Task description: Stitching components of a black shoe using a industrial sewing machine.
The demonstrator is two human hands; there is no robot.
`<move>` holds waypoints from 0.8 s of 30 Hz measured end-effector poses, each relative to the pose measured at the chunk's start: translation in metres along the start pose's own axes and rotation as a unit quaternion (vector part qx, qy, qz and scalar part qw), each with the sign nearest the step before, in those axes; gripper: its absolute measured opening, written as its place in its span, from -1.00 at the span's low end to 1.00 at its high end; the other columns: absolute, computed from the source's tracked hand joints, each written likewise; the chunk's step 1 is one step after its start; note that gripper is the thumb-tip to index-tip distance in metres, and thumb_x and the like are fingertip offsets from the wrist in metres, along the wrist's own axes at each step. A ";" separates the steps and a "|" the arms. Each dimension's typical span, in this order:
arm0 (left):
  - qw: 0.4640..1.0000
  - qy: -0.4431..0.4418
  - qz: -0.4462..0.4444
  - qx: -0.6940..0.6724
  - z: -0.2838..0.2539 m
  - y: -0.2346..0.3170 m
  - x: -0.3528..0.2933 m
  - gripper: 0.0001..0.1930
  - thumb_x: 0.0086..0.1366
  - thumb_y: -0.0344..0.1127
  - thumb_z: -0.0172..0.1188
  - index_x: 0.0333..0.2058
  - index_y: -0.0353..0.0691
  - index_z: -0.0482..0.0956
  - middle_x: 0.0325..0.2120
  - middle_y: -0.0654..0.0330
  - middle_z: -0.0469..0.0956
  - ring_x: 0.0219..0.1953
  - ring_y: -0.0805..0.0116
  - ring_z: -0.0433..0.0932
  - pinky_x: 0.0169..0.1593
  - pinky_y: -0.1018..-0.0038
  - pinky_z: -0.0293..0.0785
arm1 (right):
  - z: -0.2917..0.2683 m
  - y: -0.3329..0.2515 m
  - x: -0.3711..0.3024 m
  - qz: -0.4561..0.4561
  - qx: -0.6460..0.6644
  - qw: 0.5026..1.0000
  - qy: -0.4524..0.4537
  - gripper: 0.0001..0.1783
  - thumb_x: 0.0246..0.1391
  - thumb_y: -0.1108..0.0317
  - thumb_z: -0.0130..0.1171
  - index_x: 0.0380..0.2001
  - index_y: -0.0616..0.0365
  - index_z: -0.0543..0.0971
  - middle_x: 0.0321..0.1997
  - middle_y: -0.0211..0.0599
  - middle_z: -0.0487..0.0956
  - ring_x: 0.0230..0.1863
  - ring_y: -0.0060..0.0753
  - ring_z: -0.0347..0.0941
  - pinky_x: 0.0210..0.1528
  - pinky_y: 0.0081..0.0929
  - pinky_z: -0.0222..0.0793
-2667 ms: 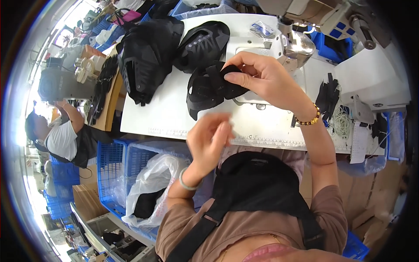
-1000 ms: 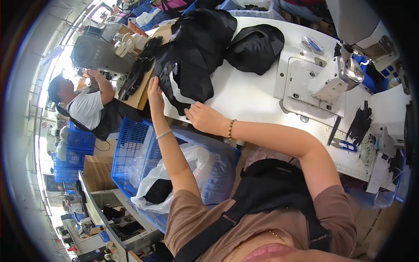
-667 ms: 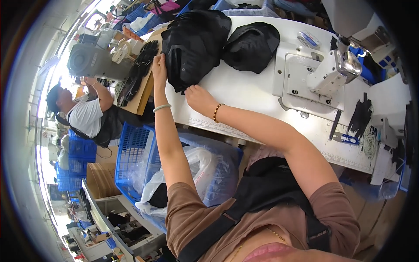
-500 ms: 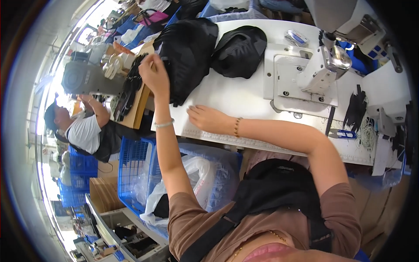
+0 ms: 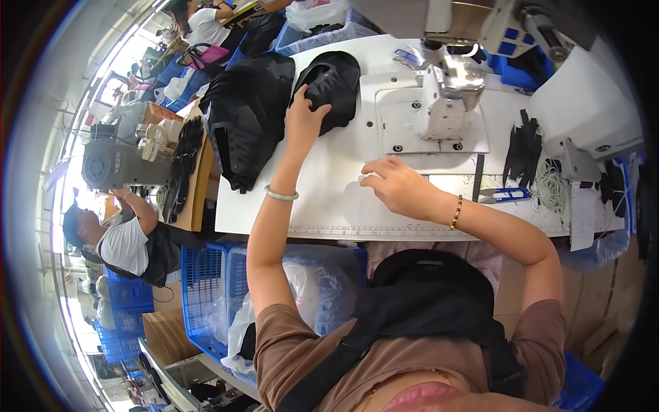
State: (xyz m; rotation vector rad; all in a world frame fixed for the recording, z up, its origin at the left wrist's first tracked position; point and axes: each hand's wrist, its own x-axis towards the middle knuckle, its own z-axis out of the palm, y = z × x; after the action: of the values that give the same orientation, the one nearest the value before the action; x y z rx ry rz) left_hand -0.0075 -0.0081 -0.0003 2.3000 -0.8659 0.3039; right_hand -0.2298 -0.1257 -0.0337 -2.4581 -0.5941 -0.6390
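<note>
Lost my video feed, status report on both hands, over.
Left hand gripping black moulded fabric piece. Right hand empty, resting on white table. Nothing between them.

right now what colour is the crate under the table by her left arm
Blue: a plastic lattice crate lined with a clear bag, below the white table, beside the left hand's forearm. Head view.

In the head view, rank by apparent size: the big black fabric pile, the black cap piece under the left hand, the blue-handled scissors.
1. Big black fabric pile.
2. Black cap piece, touched by the left hand.
3. Blue-handled scissors, clearly smallest.
</note>
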 end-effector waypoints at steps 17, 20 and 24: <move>0.919 -0.052 0.283 0.267 -0.052 0.038 0.034 -0.83 0.27 -0.32 0.00 -0.17 -0.14 0.46 -0.63 0.07 0.50 -0.53 0.13 0.52 -0.33 0.26 0.42 | -0.010 0.013 0.006 0.082 0.105 0.990 0.045 -0.68 -0.06 0.59 0.03 -0.15 0.25 0.43 -0.05 -0.18 0.41 -0.12 -0.12 0.41 -0.03 -0.31 0.33; 0.910 0.126 0.315 0.237 -0.070 0.051 0.036 -0.82 0.27 -0.39 0.02 -0.16 -0.09 0.47 -0.62 0.12 0.50 -0.58 0.15 0.50 -0.42 0.37 0.43 | 0.006 0.022 0.030 0.083 0.134 0.981 0.113 -0.56 -0.03 0.56 0.05 0.00 0.27 0.34 0.08 -0.14 0.32 -0.13 -0.08 0.43 -0.08 -0.33 0.38; 0.939 0.305 0.159 -0.011 -0.081 0.093 0.001 -0.78 0.34 -0.35 -0.04 -0.07 -0.19 0.45 -0.48 0.14 0.58 -0.56 0.42 0.55 -0.51 0.58 0.43 | -0.011 0.004 0.059 0.147 0.285 0.938 0.130 -0.35 0.00 0.38 0.20 0.16 0.19 0.21 0.23 -0.16 0.18 -0.18 -0.33 0.47 -0.26 -0.52 0.46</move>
State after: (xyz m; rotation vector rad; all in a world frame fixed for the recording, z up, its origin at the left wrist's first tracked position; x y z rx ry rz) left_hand -0.0673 -0.0085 0.1082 1.8554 -0.8907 1.0749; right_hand -0.1846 -0.1188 0.0047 -1.8302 -0.2474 -0.5606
